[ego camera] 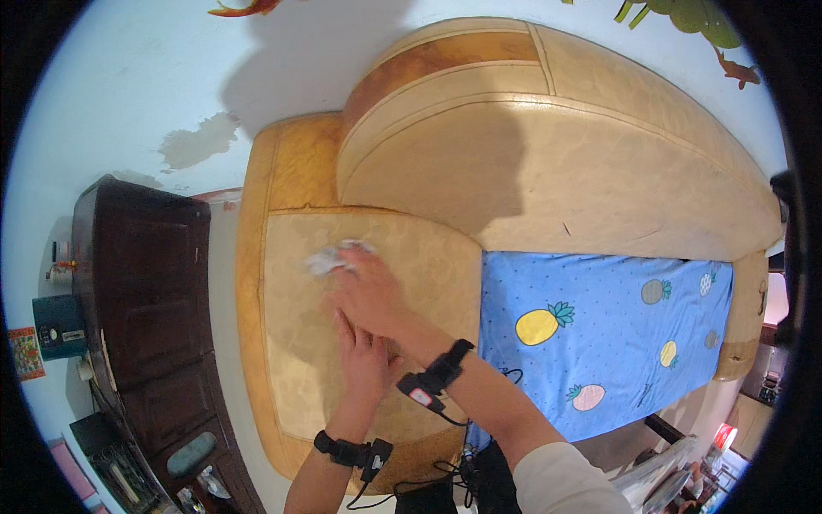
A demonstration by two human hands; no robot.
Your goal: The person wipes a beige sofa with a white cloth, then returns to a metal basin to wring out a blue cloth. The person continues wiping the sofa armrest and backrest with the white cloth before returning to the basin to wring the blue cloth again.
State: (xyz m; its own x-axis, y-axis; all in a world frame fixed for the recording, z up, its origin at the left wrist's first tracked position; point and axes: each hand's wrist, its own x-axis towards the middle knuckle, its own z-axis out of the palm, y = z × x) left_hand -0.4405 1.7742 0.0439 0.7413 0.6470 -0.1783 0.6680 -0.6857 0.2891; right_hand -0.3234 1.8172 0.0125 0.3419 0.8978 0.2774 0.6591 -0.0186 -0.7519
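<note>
My right hand (363, 289) is shut on a crumpled white cloth or tissue (334, 257), pressed near or against the tan leather surface (302, 360) at the left end of the sofa. Motion blurs both the hand and the cloth. Just below and partly behind my right hand and wrist is my left hand (366, 363), its fingers loosely apart with nothing seen in them. Part of that hand is hidden, and I cannot tell whether the two hands touch. Black straps with small devices (427, 385) are worn on both wrists.
A curved sofa backrest (437, 154) rises behind. Right of my hands, a blue pineapple-print cover (603, 347) lies over the seat. Black cables (443, 475) hang near my legs. A dark wooden cabinet (148, 257) stands left; plastic-wrapped items (655, 475) are at lower right.
</note>
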